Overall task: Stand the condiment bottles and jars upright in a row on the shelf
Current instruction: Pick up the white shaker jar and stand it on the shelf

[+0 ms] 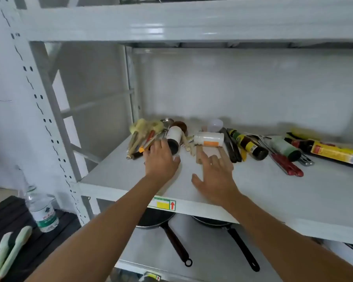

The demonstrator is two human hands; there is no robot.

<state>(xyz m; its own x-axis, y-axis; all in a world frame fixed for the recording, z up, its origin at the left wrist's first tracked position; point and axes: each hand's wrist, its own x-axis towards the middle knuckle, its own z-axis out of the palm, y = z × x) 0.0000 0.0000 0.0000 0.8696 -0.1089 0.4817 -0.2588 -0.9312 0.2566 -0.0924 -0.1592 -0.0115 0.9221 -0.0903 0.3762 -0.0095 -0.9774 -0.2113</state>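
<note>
Several bottles lie on their sides on the shelf (273, 192) among utensils: a white jar (174, 137) with a dark cap, a white bottle (209, 139), two dark sauce bottles (249, 144), a green-capped one (285, 148). My left hand (161, 161) is open, its fingers touching the white jar; my right hand (216, 176) is spread flat, empty. I cannot make out the contents; the far right bottle (334, 152) is cut off.

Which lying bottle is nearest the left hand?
The white-labelled jar with the black end, right at the left hand's fingers. The white bottle and dark sauce bottles lie farther right.
</note>
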